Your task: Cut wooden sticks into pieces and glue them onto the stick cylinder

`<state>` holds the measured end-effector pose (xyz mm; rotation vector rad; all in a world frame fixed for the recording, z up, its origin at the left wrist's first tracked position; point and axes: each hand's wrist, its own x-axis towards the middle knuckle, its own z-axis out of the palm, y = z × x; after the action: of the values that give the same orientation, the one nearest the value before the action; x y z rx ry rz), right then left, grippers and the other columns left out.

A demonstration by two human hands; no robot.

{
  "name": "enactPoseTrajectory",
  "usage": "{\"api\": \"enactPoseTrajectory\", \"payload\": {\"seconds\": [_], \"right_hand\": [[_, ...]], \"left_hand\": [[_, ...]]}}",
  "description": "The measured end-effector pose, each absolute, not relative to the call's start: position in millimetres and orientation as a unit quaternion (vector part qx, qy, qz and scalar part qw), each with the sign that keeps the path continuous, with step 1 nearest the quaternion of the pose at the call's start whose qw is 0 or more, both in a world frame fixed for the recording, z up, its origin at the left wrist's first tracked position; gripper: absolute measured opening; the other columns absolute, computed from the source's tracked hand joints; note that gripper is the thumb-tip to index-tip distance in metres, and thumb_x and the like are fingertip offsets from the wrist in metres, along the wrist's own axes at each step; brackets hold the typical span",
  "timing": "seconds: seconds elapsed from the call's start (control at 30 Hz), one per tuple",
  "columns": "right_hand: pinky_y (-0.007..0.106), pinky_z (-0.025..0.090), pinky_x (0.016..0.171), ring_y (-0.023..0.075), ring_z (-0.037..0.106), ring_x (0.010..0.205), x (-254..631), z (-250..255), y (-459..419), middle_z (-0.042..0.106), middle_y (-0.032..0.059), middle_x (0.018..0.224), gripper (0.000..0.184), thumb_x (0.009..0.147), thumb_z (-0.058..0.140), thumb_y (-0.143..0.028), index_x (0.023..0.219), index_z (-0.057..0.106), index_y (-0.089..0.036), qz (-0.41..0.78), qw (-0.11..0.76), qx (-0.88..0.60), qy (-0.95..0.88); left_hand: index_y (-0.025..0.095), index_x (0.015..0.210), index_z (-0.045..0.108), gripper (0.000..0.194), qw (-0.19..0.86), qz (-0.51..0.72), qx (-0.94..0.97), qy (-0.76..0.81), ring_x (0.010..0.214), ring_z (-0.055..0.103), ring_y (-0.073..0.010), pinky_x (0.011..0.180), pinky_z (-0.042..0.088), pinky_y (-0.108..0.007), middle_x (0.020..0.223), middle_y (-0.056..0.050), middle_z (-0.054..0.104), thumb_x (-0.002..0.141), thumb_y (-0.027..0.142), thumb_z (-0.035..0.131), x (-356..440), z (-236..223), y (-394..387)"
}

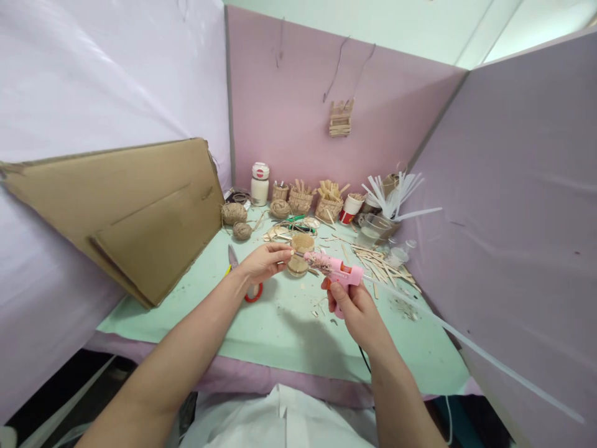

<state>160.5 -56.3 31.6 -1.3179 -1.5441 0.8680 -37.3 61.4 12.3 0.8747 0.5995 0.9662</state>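
Observation:
My right hand (358,306) grips a pink hot glue gun (342,275) by its handle, with a finger at the orange trigger. A long translucent glue stick (466,339) runs out of the gun's back end toward the lower right. My left hand (263,264) pinches a small pale piece (292,252) right at the gun's nozzle; its kind is too small to make out. Beyond the nozzle stands a tan round cup-like holder (298,266), partly hidden by the gun. Red-handled scissors (254,294) lie by my left wrist, which hides part of them.
Cardboard sheets (158,218) lean at the left. Twine balls (234,213), a white jar (260,186) and a basket of sticks (329,200) line the back. Loose wooden sticks (385,264) and a tub of glue sticks (389,221) are at the right. A small wooden piece (341,119) hangs behind.

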Motion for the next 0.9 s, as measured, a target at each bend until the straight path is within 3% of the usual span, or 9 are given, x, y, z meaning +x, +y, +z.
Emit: {"api": "enactPoseTrajectory", "payload": {"seconds": [0.2,0.5,0.9], "right_hand": [[0.028,0.044,0.055,0.0135,0.053,0.060,160.3,26.9,-55.3,0.057,0.0051,0.084,0.036,0.086,0.043,-0.052,0.091,0.053,-0.017,0.341,0.455,-0.535,-0.624],[0.028,0.042,0.057,0.0149,0.051,0.064,159.4,26.6,-56.3,0.055,0.0052,0.086,0.038,0.085,0.043,-0.054,0.092,0.050,-0.018,0.355,0.444,-0.552,-0.610],[0.029,0.042,0.055,0.0146,0.051,0.063,159.4,24.0,-55.3,0.055,0.0046,0.084,0.036,0.084,0.045,-0.053,0.090,0.050,-0.018,0.359,0.450,-0.557,-0.598]], "left_hand": [[0.013,0.070,0.070,0.020,0.749,0.440,0.417,0.266,0.060,0.053,-0.0053,0.055,0.036,-0.017,0.062,0.000,0.061,0.054,0.018,0.081,-37.8,10.9,61.9],[0.013,0.075,0.071,0.020,0.749,0.418,0.450,0.248,0.063,0.056,-0.0074,0.061,0.042,-0.020,0.068,-0.003,0.065,0.058,0.021,0.079,-38.8,7.9,63.7],[0.013,0.073,0.071,0.020,0.746,0.425,0.446,0.253,0.062,0.056,-0.0069,0.057,0.040,-0.018,0.066,-0.003,0.065,0.056,0.019,0.080,-37.5,9.3,62.8]]}}
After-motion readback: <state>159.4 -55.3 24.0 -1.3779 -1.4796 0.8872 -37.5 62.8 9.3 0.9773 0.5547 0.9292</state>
